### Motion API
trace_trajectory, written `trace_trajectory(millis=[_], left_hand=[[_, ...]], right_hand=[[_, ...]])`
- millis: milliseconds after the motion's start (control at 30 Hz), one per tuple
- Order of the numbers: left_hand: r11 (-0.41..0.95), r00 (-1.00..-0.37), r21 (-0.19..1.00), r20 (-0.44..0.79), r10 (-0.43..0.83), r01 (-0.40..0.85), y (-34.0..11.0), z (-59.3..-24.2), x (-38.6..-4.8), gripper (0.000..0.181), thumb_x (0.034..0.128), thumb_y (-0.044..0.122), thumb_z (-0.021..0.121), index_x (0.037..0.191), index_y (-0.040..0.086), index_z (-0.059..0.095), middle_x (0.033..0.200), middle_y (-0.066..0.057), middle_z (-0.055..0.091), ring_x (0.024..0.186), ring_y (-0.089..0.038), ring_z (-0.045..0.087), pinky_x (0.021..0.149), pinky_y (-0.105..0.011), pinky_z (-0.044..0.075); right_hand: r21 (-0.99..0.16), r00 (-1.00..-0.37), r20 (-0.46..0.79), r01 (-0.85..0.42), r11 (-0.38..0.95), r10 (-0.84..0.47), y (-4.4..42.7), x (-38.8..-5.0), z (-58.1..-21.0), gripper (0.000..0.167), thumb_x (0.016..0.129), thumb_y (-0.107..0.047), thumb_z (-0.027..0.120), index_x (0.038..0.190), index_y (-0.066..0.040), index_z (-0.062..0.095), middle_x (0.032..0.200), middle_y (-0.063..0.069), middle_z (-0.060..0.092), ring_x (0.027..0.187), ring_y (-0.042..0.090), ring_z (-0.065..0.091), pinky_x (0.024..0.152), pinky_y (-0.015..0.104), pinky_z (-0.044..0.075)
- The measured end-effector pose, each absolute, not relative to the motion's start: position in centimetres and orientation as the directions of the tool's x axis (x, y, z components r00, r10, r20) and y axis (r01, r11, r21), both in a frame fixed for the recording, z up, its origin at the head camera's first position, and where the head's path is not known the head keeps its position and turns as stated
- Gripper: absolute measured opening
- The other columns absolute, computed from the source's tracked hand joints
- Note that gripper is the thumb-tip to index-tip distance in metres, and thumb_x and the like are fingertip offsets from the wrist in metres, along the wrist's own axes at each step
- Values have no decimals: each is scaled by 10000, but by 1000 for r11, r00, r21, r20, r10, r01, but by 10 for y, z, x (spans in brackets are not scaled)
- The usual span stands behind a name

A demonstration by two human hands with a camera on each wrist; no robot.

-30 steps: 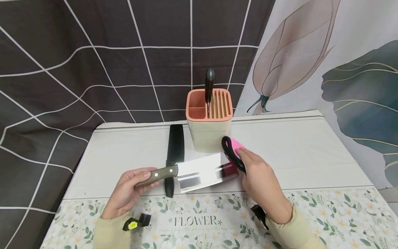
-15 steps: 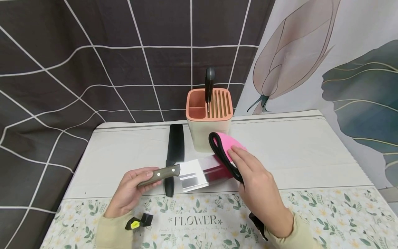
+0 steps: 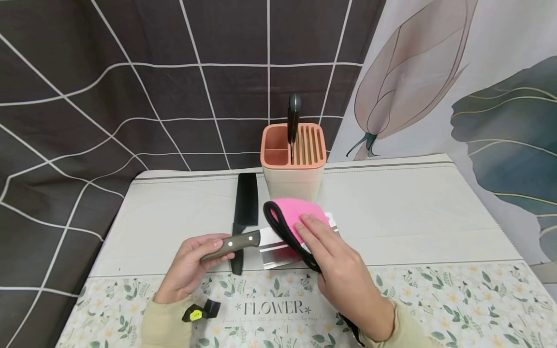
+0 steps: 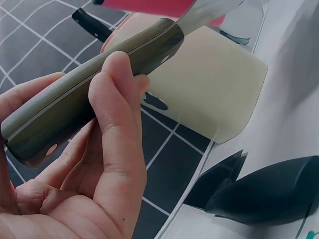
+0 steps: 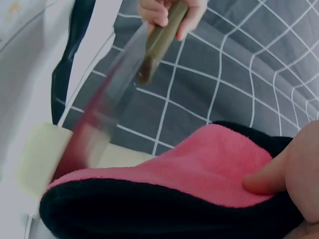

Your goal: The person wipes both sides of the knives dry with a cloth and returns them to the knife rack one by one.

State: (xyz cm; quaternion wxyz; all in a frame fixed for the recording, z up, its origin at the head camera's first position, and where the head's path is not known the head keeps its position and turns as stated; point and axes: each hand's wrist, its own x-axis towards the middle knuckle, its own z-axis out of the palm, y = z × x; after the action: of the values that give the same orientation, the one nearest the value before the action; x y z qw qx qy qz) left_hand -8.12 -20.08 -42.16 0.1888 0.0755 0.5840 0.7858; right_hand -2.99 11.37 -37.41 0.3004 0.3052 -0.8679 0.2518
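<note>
My left hand [image 3: 191,263] grips the brown riveted handle of a cleaver [image 3: 237,241], thumb lying along the top. The cleaver's wide, shiny blade points right, above the table. A folded pink cloth with black edging [image 3: 300,215] covers most of that blade. My right hand [image 3: 344,270] holds the cloth against it, fingers laid over the pink side. In the right wrist view the thumb presses into the cloth [image 5: 199,159], and the pink reflects in the metal. The left wrist view shows the cleaver handle [image 4: 94,89] between thumb and fingers.
Behind the hands stands a cream knife holder [image 3: 292,183] with an orange slotted top. A black-handled knife [image 3: 293,116] is upright in it. Left of the holder a black knife [image 3: 246,203] lies on the table, partly under the cleaver handle. A dark gridded curtain [image 3: 174,96] hangs behind.
My right hand and the cloth have slid left along the blade, from its tip end toward the handle. The left hand and cleaver have shifted slightly right.
</note>
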Motion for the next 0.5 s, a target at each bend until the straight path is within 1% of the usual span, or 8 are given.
trace_trajectory(millis=[67,167,233,300,333,400,500], left_hand=[[-254,-916,944,-100,389,-211,-200,-422,-81,262,1016,-1,505,1099,86,737,1065,-96,736,886,-198,746,831,-267,593],[-258,-913,941,-104,394,-218,-198,-422,-82,248,1018,7,510,1111,71,731,1063,-99,738,886,-191,745,823,-257,594],[-259,-912,940,-107,396,-223,-197,-421,-82,239,1019,12,513,1117,60,726,1064,-100,738,888,-189,744,821,-254,593],[-256,-912,941,-108,396,-223,-197,-421,-82,233,1021,17,514,1124,48,721,1068,-101,737,890,-188,743,822,-254,593],[-256,-912,940,-109,396,-224,-197,-421,-82,231,1022,18,513,1126,43,718,1072,-102,734,892,-190,743,825,-255,593],[-256,-913,940,-110,393,-224,-197,-421,-81,229,1023,20,512,1129,37,714,1081,-105,729,896,-193,741,834,-258,591],[-260,-912,939,-109,394,-225,-197,-421,-81,232,1025,20,506,1133,34,711,1092,-110,725,902,-195,740,844,-261,588]], right_hand=[[-226,-617,665,-703,674,-421,112,-31,-377,682,754,167,409,1408,29,542,1417,174,564,1264,345,574,1058,433,470],[-202,-600,631,-739,642,-492,108,-33,-383,525,928,71,349,1422,31,521,1446,176,541,1312,333,539,1066,457,465],[-192,-597,597,-755,627,-536,106,-32,-387,484,966,48,405,1437,14,512,1463,166,528,1342,321,513,1073,465,459],[-188,-597,565,-765,616,-569,103,-32,-391,498,950,52,510,1444,-12,517,1470,148,527,1361,306,495,1084,466,451],[-182,-596,553,-769,613,-583,101,-32,-393,531,920,58,563,1443,-27,524,1470,138,529,1363,298,494,1087,468,450],[-176,-603,516,-770,613,-608,99,-32,-397,648,824,85,660,1443,-60,536,1476,118,529,1377,279,481,1106,471,431],[-177,-618,453,-769,614,-643,96,-32,-401,671,808,67,698,1441,-100,549,1496,92,512,1409,255,442,1148,482,375]])
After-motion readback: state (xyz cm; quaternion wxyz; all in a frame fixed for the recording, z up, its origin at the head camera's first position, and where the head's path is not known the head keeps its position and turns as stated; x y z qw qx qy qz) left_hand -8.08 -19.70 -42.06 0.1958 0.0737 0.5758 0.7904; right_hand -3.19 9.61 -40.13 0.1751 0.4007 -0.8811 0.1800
